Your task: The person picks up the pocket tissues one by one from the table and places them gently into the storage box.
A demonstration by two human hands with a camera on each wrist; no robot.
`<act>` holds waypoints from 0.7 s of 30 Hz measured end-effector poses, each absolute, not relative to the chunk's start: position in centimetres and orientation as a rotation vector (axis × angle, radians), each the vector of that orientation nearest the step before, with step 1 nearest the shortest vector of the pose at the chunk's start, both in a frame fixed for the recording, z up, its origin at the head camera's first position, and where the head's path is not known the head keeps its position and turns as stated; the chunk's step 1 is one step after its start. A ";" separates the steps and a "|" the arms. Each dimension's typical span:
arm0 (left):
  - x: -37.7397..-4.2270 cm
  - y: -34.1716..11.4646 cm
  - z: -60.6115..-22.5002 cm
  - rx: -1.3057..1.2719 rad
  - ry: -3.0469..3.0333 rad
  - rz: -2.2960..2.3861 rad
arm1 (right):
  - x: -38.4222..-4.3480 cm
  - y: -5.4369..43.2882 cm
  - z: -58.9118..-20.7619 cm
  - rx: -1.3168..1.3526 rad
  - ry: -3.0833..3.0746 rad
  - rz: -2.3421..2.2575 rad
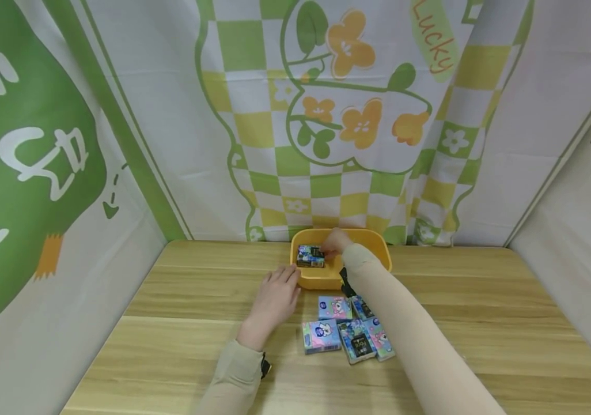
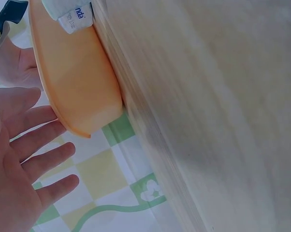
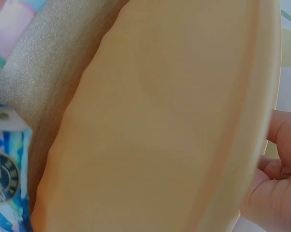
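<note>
My right hand (image 1: 336, 242) reaches into an orange plastic basket (image 1: 318, 283) with its fingers bent. Its fingertips pinch the right edge of a blue-and-black tissue pack (image 1: 310, 257) lying at the basket's left end. The basket wall hides those fingertips in the right wrist view, where only the hand's (image 3: 281, 188) thumb side shows. My left hand (image 1: 272, 297) touches the basket's front left corner. In the left wrist view its fingers (image 2: 51, 154) are straight and spread at the rim.
In front of the basket several tissue packs lie close together: two pastel packs (image 1: 321, 336) at left, a blue-and-black pack (image 1: 359, 341) in the middle, and others partly under my right forearm. A patterned curtain (image 1: 326, 184) hangs right behind the basket.
</note>
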State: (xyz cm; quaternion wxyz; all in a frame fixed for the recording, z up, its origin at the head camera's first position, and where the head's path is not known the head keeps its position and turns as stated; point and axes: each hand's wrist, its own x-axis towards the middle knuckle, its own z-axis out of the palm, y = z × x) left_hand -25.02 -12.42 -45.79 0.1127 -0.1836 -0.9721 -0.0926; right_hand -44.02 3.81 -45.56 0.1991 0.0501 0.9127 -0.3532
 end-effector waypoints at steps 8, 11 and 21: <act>-24.9 -12.4 -45.6 -0.538 -2.855 -0.301 | -51.8 5.3 -53.7 0.037 2.548 -1.104; -24.9 -12.4 -45.6 -0.536 -2.856 -0.291 | -50.8 5.3 -52.8 0.016 2.598 -1.066; -24.9 -12.4 -45.8 -0.539 -2.839 -0.283 | -42.8 4.2 -44.8 0.052 2.768 -0.848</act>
